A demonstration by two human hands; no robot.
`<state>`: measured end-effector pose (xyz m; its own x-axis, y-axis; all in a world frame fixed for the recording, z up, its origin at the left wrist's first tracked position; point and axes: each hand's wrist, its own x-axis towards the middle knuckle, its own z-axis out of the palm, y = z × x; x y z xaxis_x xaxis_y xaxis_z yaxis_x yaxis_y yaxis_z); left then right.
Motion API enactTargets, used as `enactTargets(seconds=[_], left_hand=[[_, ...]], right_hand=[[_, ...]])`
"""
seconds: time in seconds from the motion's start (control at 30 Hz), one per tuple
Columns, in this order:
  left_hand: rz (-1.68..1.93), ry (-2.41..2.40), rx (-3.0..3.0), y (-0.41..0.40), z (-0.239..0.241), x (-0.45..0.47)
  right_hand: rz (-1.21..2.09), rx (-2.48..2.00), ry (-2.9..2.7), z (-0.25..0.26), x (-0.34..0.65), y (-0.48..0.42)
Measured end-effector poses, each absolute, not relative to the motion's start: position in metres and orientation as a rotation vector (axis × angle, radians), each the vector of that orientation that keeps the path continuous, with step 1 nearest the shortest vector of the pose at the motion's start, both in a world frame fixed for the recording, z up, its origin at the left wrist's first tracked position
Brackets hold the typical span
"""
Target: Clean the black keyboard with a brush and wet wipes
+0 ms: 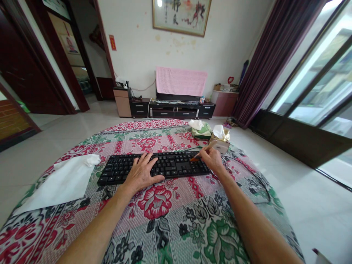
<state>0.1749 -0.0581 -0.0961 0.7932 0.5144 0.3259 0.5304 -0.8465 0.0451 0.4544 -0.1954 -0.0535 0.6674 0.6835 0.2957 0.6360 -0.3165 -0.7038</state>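
A black keyboard (167,165) lies across the flowered tablecloth in front of me. My left hand (141,172) rests on its left-middle keys, fingers spread flat and thumb by the front edge. In my right hand (212,158) is a small brush (195,158) with a pale handle, its orange-brown bristles pointing down onto the keys near the number pad. The fingers are wrapped round the handle, which slants up behind the hand. To the right of the keyboard a dark cable (255,176) curls over the cloth.
A white cloth or paper sheet (63,179) lies left of the keyboard. Behind my right hand stand a green tissue box (202,131) and a second tissue box (220,146). The tablecloth (176,220) covers a round-edged table. A low TV cabinet (173,112) stands by the far wall.
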Motion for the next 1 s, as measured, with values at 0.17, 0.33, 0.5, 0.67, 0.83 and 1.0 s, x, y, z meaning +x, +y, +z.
enactTargets(seconds=[0.17,0.33,0.5,0.67,0.83,1.0], left_hand=[[-0.525,-0.844,-2.926,-0.058,-0.096,0.174],[-0.558,-0.839,-2.923,-0.057,-0.098,0.174],[-0.535,-0.841,-2.93,-0.057,-0.097,0.174],[-0.522,-0.845,-2.929,-0.057,-0.097,0.174],[-0.529,-0.842,-2.93,-0.057,-0.098,0.174],[-0.514,-0.838,-2.926,-0.057,-0.098,0.174]], right_hand=[[-0.078,-2.131,-0.815,-0.046,0.467,-0.203],[0.323,-1.749,-1.088,-0.052,0.448,-0.197],[0.001,-2.082,-1.08,-0.047,0.452,-0.201],[0.092,-1.964,-1.099,-0.039,0.448,-0.203],[0.187,-1.936,-1.223,-0.042,0.437,-0.199],[-0.155,-2.345,-1.038,-0.038,0.463,-0.207]])
